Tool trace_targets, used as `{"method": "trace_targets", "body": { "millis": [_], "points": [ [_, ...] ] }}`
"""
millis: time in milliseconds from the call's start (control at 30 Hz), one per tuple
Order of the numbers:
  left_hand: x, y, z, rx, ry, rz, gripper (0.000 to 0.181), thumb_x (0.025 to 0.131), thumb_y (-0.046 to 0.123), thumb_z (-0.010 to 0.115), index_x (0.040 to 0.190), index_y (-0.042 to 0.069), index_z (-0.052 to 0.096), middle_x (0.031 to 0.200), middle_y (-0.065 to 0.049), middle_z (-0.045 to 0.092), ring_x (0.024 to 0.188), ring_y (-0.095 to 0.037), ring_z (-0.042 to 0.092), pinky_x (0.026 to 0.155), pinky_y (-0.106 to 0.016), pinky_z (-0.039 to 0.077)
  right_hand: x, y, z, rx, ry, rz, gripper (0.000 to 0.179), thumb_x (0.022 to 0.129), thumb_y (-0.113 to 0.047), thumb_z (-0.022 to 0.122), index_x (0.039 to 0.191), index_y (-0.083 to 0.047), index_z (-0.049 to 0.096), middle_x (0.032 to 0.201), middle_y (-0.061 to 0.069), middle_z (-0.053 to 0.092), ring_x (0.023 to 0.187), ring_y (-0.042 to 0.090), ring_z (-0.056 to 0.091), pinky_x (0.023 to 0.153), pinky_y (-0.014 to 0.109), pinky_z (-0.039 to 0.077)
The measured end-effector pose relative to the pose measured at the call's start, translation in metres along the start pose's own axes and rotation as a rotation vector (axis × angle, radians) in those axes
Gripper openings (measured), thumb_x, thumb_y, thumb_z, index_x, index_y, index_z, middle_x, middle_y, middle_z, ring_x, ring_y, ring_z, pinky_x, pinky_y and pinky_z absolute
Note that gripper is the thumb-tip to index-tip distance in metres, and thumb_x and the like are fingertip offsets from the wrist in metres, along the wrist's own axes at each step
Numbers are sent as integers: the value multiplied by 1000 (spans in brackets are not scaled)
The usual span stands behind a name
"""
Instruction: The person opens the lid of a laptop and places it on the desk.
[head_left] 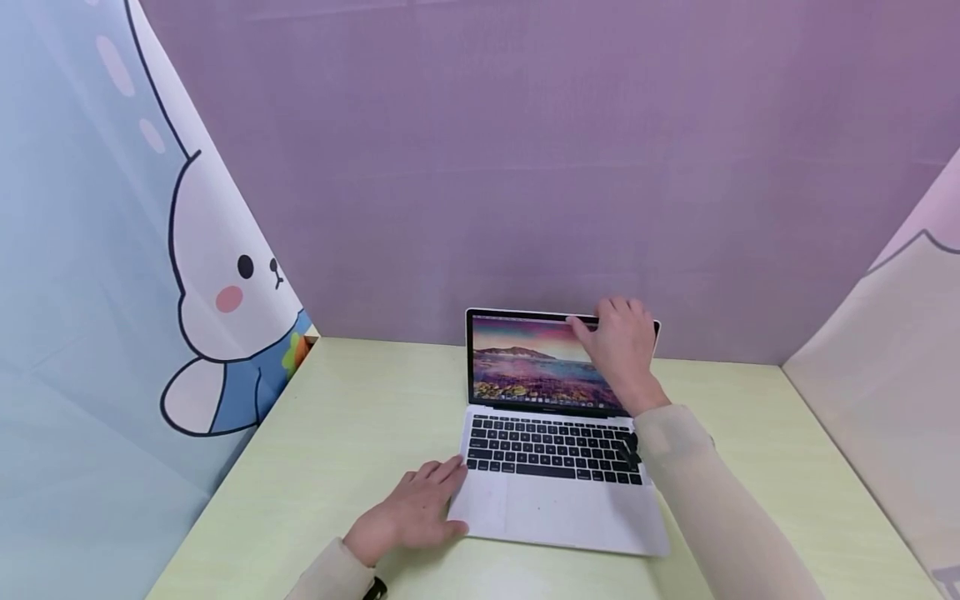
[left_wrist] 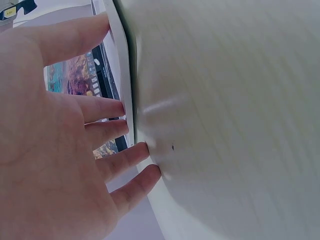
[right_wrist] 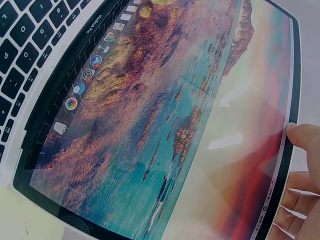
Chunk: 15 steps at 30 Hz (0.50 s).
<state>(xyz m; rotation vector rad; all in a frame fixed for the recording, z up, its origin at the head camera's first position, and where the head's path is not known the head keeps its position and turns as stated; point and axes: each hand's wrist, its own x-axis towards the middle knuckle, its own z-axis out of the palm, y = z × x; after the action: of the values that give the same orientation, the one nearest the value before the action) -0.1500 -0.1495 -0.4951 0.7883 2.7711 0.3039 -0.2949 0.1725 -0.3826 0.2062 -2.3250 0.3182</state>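
A silver laptop (head_left: 551, 512) lies unfolded on the table, its lit screen (head_left: 517, 375) raised and showing a coastal scene above a black keyboard (head_left: 543, 446). My right hand (head_left: 626, 354) grips the top edge of the screen toward its right corner. In the right wrist view, the thumb (right_wrist: 304, 137) lies on the front bezel while the other fingers go behind the lid. Fairly straight fingers of my left hand (head_left: 420, 510) touch the left edge of the laptop's base. From the left wrist view, that palm (left_wrist: 45, 145) faces the camera, thumb and fingertips at the base's side.
The pale yellow-green table (head_left: 360, 400) extends on both sides of the laptop. A purple cloth wall (head_left: 525, 167) stands right behind the screen. Cloth with a cartoon rabbit (head_left: 225, 333) hangs at the left, and a pale panel (head_left: 885, 375) borders the right.
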Motion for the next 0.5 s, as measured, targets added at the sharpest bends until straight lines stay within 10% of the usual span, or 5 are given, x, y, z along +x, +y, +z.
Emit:
{"method": "trace_targets", "body": {
  "millis": [500],
  "points": [
    [0,-1,3,17,-4,-21,82,95,55,60,156,5,38,165,-11,30,143,-35,35,109,-60,36,7,4,10,-9,-50,38,47,92,-47,73,81,-3,58,85,15,61,86,38,52,74,50,42]
  ]
}}
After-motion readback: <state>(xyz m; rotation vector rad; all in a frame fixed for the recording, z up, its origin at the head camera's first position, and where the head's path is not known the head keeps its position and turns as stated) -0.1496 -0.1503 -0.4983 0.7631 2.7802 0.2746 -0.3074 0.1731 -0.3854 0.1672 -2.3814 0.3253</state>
